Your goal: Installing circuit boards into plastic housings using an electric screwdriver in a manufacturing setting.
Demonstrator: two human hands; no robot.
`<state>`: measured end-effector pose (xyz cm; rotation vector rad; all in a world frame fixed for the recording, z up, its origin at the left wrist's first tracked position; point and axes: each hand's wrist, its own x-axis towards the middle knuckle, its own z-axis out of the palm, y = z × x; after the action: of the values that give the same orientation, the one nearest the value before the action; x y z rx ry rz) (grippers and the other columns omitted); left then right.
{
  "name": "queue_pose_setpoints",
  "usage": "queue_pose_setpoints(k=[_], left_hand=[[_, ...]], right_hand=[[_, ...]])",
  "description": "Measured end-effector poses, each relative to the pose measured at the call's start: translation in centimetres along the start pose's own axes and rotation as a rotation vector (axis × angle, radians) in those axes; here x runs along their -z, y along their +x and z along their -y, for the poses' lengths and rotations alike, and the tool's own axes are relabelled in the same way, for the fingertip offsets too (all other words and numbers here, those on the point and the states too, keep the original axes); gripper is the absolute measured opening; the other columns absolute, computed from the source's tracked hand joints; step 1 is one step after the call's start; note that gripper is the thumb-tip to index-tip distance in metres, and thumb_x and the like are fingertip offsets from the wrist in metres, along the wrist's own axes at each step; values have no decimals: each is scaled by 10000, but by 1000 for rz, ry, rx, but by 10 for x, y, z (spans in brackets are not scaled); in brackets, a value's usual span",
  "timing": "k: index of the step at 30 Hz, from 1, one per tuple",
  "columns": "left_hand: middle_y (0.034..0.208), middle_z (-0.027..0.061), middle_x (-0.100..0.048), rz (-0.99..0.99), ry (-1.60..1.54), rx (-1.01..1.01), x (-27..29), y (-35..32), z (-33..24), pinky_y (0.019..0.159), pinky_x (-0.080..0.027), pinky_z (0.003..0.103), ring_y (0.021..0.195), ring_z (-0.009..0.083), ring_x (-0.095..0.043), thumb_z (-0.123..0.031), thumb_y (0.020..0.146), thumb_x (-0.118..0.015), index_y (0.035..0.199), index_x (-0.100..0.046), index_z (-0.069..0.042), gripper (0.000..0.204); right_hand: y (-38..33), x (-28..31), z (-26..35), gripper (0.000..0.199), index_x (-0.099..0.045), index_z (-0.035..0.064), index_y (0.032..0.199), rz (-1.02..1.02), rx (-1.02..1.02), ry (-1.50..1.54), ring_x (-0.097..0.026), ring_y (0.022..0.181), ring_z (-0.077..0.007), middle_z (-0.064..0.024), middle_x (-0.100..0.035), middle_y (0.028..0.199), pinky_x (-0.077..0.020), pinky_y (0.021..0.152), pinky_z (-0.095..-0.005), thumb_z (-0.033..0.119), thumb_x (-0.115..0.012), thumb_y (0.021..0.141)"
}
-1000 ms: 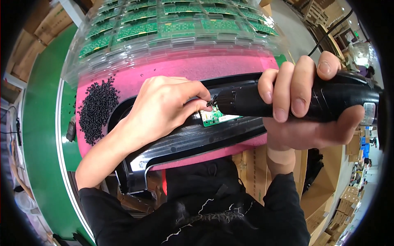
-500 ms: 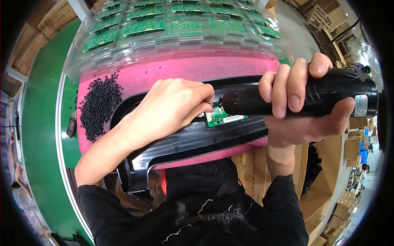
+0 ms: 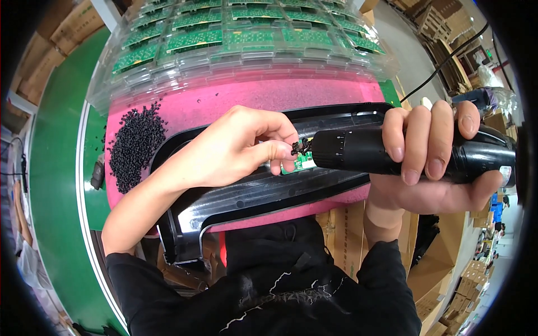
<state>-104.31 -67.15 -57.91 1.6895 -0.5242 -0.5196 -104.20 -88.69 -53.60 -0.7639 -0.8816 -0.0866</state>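
Observation:
My right hand (image 3: 431, 154) is wrapped round a thick black electric screwdriver (image 3: 353, 151), which lies almost level and points left. Small black screws (image 3: 303, 147) cluster at its tip. My left hand (image 3: 238, 148) comes up to that tip, thumb and fingertips closed on the screws at the cluster's left side. Below them a small green circuit board (image 3: 300, 166) sits inside a long black plastic housing (image 3: 252, 196). My left fingers and the screwdriver cover much of the board. The housing lies on a pink mat (image 3: 252, 92).
A heap of small black screws (image 3: 137, 148) lies on the mat's left side. Stacked clear plastic trays (image 3: 224, 53) with green circuit boards stand at the far side. A cardboard box (image 3: 443, 246) is at the lower right. A black cable (image 3: 448, 59) hangs at the upper right.
The screwdriver has moved right and is turned, with its scale marks now showing. My left fingers have lifted from the board's surface to the screws at the tip.

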Motion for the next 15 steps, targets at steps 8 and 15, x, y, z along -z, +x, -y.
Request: queue_pose_setpoints(k=[8,15], left_hand=[[786,96,-671,-217,470,-438,-4,1,6,603,-515,271,703,176,-660,-29,767,-690,881,-625,25,142],[694,96,-614,-343,1023,-555,-4,-4,2,548,-493,353,660,263,-632,58,652,-650,813,-608,-20,183]], right_hand=[[-2,0,-2,491,-490,100,1010,-28,2,-67,-477,486,-101,21,-486,639,-402,563,-283,545,-568,819],[1,4,-23,546,-483,92,1013,-7,-19,-52,-431,480,-96,17,-462,639,-379,537,-269,607,-498,831]])
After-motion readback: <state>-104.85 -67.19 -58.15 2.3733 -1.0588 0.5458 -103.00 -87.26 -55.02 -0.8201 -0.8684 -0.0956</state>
